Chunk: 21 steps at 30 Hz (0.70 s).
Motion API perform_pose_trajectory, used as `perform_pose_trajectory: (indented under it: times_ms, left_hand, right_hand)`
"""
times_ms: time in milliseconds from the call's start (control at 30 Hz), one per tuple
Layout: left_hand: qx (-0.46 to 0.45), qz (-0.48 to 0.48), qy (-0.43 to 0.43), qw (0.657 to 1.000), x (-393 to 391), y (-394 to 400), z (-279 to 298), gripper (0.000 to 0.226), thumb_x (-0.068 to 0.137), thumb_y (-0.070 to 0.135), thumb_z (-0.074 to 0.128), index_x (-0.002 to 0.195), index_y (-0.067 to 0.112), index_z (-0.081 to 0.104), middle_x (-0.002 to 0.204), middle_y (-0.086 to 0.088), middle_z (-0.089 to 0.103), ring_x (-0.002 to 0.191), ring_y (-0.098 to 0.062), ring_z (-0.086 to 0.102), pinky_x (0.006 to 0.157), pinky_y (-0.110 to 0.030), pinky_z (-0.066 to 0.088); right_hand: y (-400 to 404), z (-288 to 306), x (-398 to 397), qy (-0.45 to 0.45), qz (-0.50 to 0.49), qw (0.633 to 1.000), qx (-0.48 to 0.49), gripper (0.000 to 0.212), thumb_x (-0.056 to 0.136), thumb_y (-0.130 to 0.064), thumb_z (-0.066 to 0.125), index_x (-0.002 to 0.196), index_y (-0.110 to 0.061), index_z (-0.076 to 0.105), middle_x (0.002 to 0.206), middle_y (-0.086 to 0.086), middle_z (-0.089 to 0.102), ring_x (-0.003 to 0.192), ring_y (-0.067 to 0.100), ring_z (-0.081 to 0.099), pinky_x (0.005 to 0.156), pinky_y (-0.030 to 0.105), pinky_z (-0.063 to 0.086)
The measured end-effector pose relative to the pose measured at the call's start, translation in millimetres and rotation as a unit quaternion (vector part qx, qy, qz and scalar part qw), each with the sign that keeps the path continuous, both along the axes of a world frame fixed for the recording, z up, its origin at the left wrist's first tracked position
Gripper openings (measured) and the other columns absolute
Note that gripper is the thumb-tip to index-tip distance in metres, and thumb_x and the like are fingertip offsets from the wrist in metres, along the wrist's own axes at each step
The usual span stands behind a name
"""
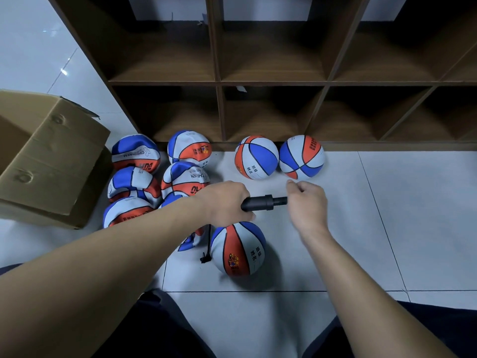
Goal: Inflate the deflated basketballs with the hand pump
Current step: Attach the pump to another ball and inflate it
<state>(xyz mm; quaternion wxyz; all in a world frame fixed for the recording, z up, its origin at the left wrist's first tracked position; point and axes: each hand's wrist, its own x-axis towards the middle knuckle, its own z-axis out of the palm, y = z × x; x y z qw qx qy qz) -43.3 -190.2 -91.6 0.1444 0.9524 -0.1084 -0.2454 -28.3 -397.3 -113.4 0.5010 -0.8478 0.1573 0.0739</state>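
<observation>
Gripping the black hand pump (260,203) by its barrel, the person's left hand (224,202) holds it level above the white tiled floor (387,215), fingers wrapped round the thick end. The right hand (307,202) sits at the pump's narrow end, fingers curled; from where I stand I cannot tell whether it actually grips the handle there or only meets it. A thin black hose (207,244) hangs down from under the left hand and ends in a small fitting just beside the round basketball (238,248) lying directly below the pump, close to the person's knees.

To the left, a heap of slack, dented basketballs (157,177) crowds the floor between the cardboard box (49,161) and the foot of the wooden cubby shelf (271,81); the left forearm crosses over the nearest of them. The box's open edge stands tight against the heap. Two full basketballs (278,157) rest side by side, touching, against the shelf's bottom edge, just beyond the right hand.

Bare tile stretches to the right of the right arm, from the shelf's base back to the person's legs, and a narrower strip lies open between the heap and the two full balls. The shelf's compartments stand dark and open-fronted.
</observation>
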Motion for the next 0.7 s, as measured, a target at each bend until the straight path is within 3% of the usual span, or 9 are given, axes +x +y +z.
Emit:
perform_pose_trajectory:
  times_ms: [200,367,700]
  left_hand:
    - [0.010,0.025,0.046,0.999,-0.2,24.9,-3.0,0.039,0.091,0.053,0.074,0.077,0.018,0.063,0.063,-0.002,0.060,0.054,-0.019,0.053,0.057,-0.036,0.048]
    - [0.058,0.009,0.008,0.998,-7.6,16.6,-7.2,0.036,0.095,0.055,0.066,0.081,0.021,0.066,0.069,0.000,0.065,0.059,-0.020,0.058,0.059,-0.035,0.051]
    - [0.083,0.001,-0.057,0.995,-10.5,7.7,-2.5,0.036,0.096,0.051,0.064,0.071,0.027,0.053,0.068,0.006,0.059,0.061,-0.016,0.057,0.054,-0.029,0.043]
  right_hand:
    - [-38.5,-7.4,14.0,0.030,-0.095,0.994,0.052,0.048,0.097,-0.022,0.064,0.063,-0.017,0.030,0.058,-0.003,0.022,0.062,0.023,0.022,0.057,0.031,0.020]
    - [-20.7,-12.6,-0.7,0.024,-0.152,0.987,0.043,0.049,0.091,-0.017,0.056,0.057,-0.021,0.021,0.050,-0.010,0.016,0.060,0.023,0.018,0.058,0.036,0.018]
    - [12.9,-8.4,-23.1,-0.008,-0.101,0.995,0.009,0.050,0.103,-0.023,0.053,0.059,-0.018,0.030,0.048,-0.007,0.031,0.056,0.024,0.030,0.057,0.034,0.027]
